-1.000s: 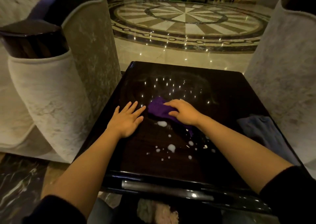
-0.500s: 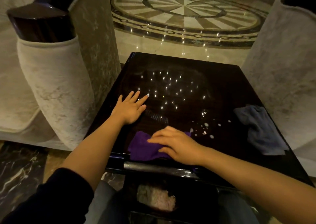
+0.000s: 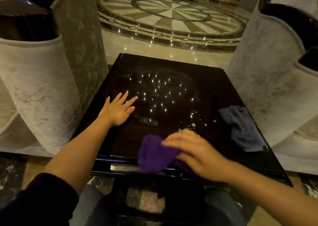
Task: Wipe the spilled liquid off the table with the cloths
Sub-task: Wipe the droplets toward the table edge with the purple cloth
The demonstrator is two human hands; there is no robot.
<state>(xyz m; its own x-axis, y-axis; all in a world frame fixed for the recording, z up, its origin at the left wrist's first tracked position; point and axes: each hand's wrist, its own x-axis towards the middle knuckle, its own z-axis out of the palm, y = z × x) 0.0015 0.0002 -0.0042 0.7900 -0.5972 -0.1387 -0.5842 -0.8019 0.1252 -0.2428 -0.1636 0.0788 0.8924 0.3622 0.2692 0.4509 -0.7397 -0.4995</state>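
A glossy dark table (image 3: 206, 88) fills the middle of the head view. My right hand (image 3: 194, 151) grips a purple cloth (image 3: 154, 154) at the table's near edge, and part of the cloth hangs over that edge. A few white drops of spilled liquid (image 3: 193, 125) lie just beyond my right hand. My left hand (image 3: 118, 110) rests flat on the left side of the table, fingers spread, holding nothing. A grey-blue cloth (image 3: 240, 127) lies crumpled at the table's right edge.
Pale upholstered armchairs stand close on the left (image 3: 34, 91) and right (image 3: 275, 88) of the table. Beyond the table lies a polished patterned marble floor (image 3: 172, 17). A dark bin holding a pale crumpled item (image 3: 146, 201) sits below the near edge.
My right hand dragged the purple cloth from mid-table back to the near edge, then shifted right; most drops in the middle are gone. The left hand stayed flat.
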